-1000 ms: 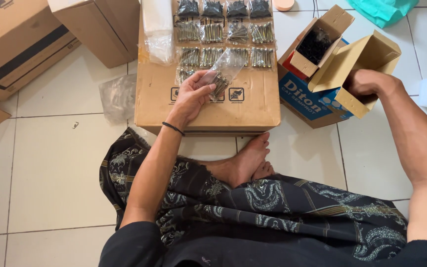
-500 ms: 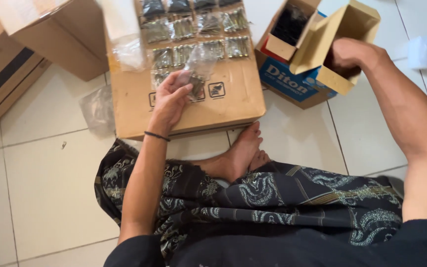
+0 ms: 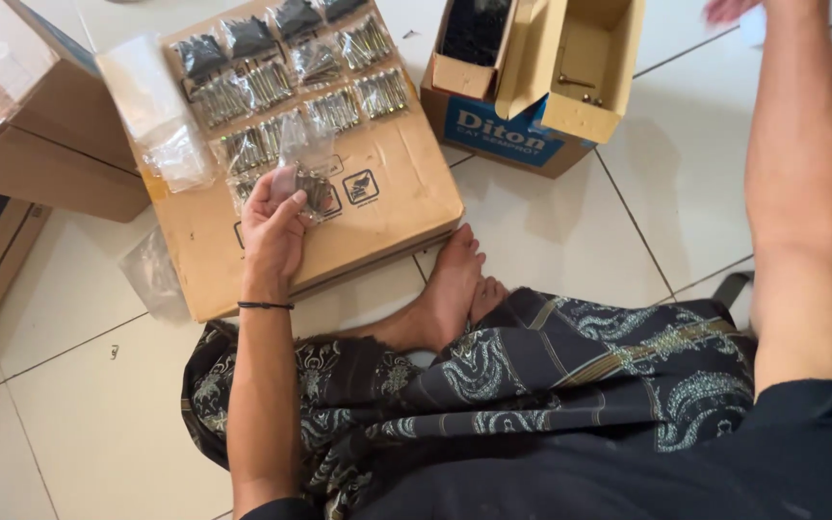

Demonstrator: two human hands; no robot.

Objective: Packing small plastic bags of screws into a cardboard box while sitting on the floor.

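The left hand [image 3: 274, 223] gripped a small clear plastic bag of brass-coloured screws [image 3: 308, 173] by its lower end, thumb pressed over the pouch, and held it just above the near part of the flat brown cardboard box [image 3: 406, 207] that served as a work surface. A thin black band circled that wrist. Half a second earlier the same hand had held the same bag in much the same spot over the box, so the grip had not altered.

The right hand [image 3: 732, 10] was what had changed. A moment before it had been dipped inside the open tan cardboard carton [image 3: 594, 72] at the far right; now it had lifted out and swung further right, up at the far edge of the view, blurred and mostly cut off, so whether it was closed on anything could not be told. The carton was left open with only a few loose screws showing on its inner wall. I judged this a pause in filling, with the bag held waiting in the left hand.

Beyond the left hand, rows of already filled little bags [image 3: 339, 106], some with brass screws and some with dark ones, lay on the far part of the flat box. A stack of empty clear bags [image 3: 151, 116] lay at their left. Another small open box of black screws [image 3: 474, 34] stood on a blue-sided carton [image 3: 493, 135], just left of the tan carton. Larger brown cartons [image 3: 40, 135] stood on the white tiled floor [image 3: 580, 231] at the far left.
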